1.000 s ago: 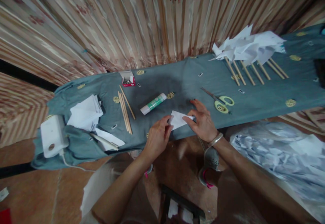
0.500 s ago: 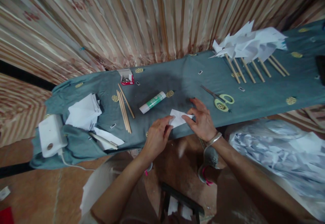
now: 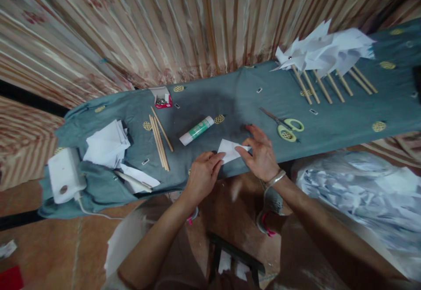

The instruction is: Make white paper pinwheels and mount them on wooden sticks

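A small folded piece of white paper [image 3: 229, 149] is held between my two hands at the front edge of the cloth-covered table. My left hand [image 3: 204, 173] pinches its left corner between thumb and fingers. At the paper's right end, my right hand [image 3: 261, 154] grips it with thumb and index finger, the other fingers spread out beyond. A green and white glue stick [image 3: 197, 130] lies just behind my left hand. Scissors with light green handles [image 3: 285, 128] rest to the right, past my right hand's fingers.
Wooden sticks [image 3: 159, 143] and a red box of small metal pins [image 3: 162, 99] lie left of the glue stick. Paper sheets [image 3: 107, 143] and a white device with a cord [image 3: 65, 176] sit farther left. Paper pinwheels [image 3: 329, 51] lie back right. A bag of paper scraps [image 3: 358, 198] stands below.
My left fingers have shifted slightly along the paper's left corner and closed together more. The right hand keeps its grip. The view has moved a little.
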Demonstrator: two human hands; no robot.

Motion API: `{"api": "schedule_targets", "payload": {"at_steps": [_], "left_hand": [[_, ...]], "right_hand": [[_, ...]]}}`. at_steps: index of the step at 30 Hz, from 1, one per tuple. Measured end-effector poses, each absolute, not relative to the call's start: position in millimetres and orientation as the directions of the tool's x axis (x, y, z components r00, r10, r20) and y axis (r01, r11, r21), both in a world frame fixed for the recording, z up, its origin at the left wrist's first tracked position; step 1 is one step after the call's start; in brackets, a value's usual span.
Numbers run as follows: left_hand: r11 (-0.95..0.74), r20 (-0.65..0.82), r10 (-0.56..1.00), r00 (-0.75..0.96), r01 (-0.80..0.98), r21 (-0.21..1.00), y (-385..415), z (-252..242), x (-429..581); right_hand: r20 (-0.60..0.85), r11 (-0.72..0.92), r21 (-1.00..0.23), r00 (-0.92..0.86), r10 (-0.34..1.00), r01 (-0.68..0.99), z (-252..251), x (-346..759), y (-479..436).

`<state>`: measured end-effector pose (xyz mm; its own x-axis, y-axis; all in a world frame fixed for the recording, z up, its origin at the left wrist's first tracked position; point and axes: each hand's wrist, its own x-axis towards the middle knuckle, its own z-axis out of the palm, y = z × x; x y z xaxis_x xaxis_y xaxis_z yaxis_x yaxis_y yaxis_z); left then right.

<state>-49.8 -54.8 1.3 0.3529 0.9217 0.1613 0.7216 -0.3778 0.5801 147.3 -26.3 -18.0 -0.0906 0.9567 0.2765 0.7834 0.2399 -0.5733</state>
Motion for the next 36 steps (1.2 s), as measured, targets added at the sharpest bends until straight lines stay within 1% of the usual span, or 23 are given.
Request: {"api": "schedule_targets", "payload": {"at_steps": [6,13,15,19,21,27,31,36], "left_hand": [[-0.353,0.128,0.930,0.346,0.736,0.577,-54,3,-50],[-0.366,0.135,0.925,0.355,0.741,0.563,-53,3,-51],[-0.394,0.156,0.916,0.370,0.757,0.522,-54,6,-50],[-0.491,0.227,0.870,0.438,0.809,0.323,-56,18,-44],[-0.526,0.227,0.849,0.478,0.807,0.269,-57,21,-38],[-0.596,0.169,0.802,0.572,0.759,0.261,-60,6,-29],[-0.611,0.139,0.791,0.596,0.760,0.221,-65,-6,-32],[-0.633,0.132,0.774,0.619,0.753,0.182,-67,-8,-34]], "right_hand": [[0.267,0.223,-0.566,-0.080,0.960,0.794,-19,146,-27],[0.263,0.220,-0.556,-0.082,0.961,0.802,-17,146,-27],[0.264,0.222,-0.554,-0.084,0.961,0.802,-16,146,-27],[0.258,0.228,-0.554,-0.095,0.961,0.801,-16,146,-27],[0.259,0.228,-0.559,-0.093,0.961,0.797,-16,146,-27],[0.251,0.227,-0.550,-0.100,0.963,0.804,-14,145,-27],[0.253,0.226,-0.546,-0.098,0.962,0.807,-13,145,-27],[0.278,0.224,-0.540,-0.079,0.957,0.812,-13,145,-29]]}}
